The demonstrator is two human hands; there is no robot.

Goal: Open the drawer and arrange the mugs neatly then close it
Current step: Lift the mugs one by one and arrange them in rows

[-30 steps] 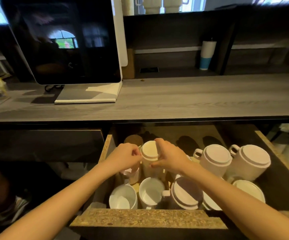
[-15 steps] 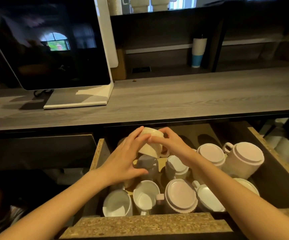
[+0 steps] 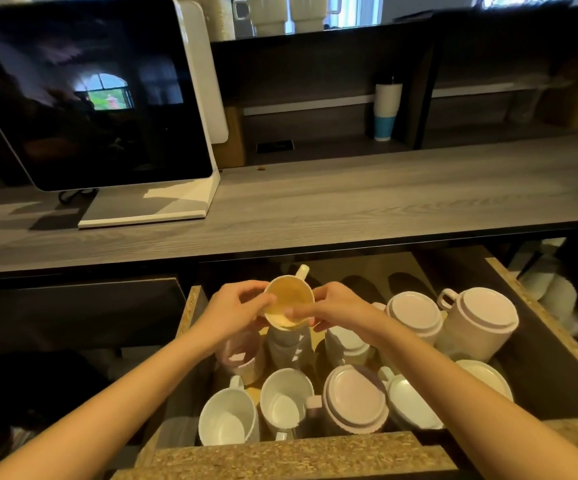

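Note:
The drawer is pulled open below the counter and holds several white mugs. I hold one white mug above the drawer's back left part, its mouth turned toward me and its handle pointing up and away. My left hand grips its left rim and my right hand grips its right rim. Below it, two mugs stand mouth up at the front left. Upside-down mugs stand at the front middle and back right.
A grey wooden counter runs above the drawer, with a dark screen on a white stand at its left. A white and blue tumbler stands on a shelf behind. The drawer's chipboard front edge lies nearest me.
Both hands have lifted the mug from the drawer and turned it, so its mouth now faces me instead of its base showing.

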